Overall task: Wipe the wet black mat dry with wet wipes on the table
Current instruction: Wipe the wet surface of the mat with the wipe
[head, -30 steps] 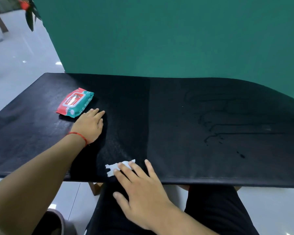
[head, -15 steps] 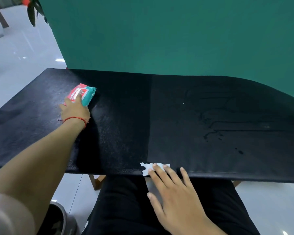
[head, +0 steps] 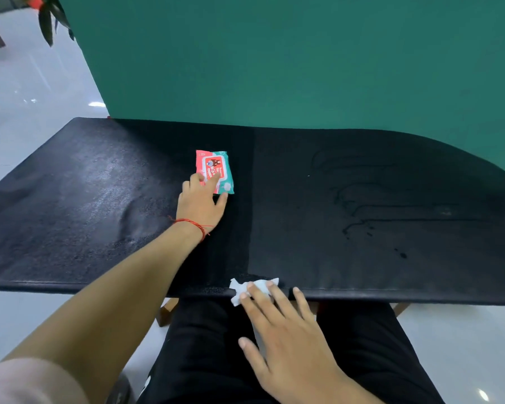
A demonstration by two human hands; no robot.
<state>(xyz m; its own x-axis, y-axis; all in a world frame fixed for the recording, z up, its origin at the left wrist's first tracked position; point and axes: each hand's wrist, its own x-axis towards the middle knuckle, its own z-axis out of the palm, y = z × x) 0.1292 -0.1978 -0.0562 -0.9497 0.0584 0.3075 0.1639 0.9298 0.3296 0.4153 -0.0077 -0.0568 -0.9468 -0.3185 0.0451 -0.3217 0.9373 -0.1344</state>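
- Head view: the black mat (head: 362, 258) is covering the bench, and water streaks (head: 362, 205) are lying on its right half.
- The left hand (head: 200, 204) is resting loosely extended fingers on the wet wipes packet (head: 216, 167) near the mat's centre, without clasping it.
- The right hand (head: 289, 339) is pressing a crumpled white wipe (head: 255, 287) with straight fingers at the mat's near edge.

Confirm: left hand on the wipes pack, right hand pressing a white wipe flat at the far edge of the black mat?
Not quite. In the head view the right hand presses the white wipe at the near edge of the black mat, not the far edge. The left hand does rest on the wipes pack.
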